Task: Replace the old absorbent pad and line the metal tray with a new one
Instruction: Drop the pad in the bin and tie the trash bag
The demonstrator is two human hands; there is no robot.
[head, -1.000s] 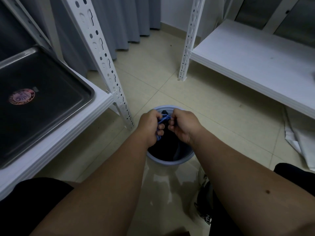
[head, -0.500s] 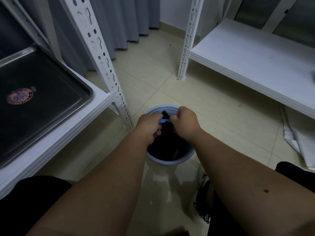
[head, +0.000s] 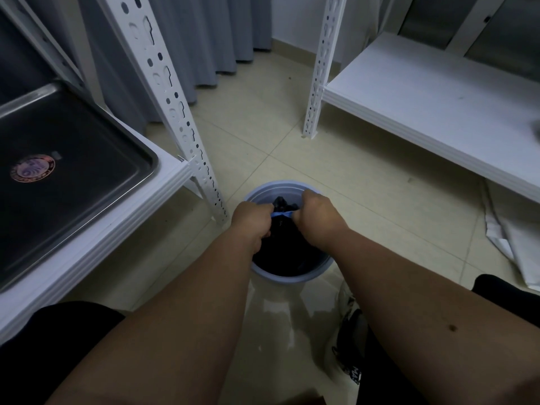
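Steel shows first at the far left: the metal tray (head: pixel 73 176) lies flat on a white shelf (head: pixel 122 226), bare inside apart from a round sticker (head: pixel 32 168) on its floor. A white perforated post (head: pixel 172 112) rises at the shelf's near right corner, with grey curtains (head: pixel 204 39) hanging behind it. On the tiled floor (head: pixel 336 185) just right of that post stands a pale blue bin (head: pixel 287 274) lined with a black bag (head: pixel 289 252). The left hand (head: pixel 251 222) and the right hand (head: pixel 317 216) are both over the bin's mouth, fingers curled, each gripping an end of a short blue strip (head: pixel 282 214) stretched taut between them, just above the dark bundle inside. Whether that bundle is the old pad cannot be told. To the right a second white shelf (head: pixel 438 112) stands on its own perforated post (head: pixel 320 68). Under its near right edge a white folded sheet (head: pixel 514 244) lies on the floor, well apart from the tray.
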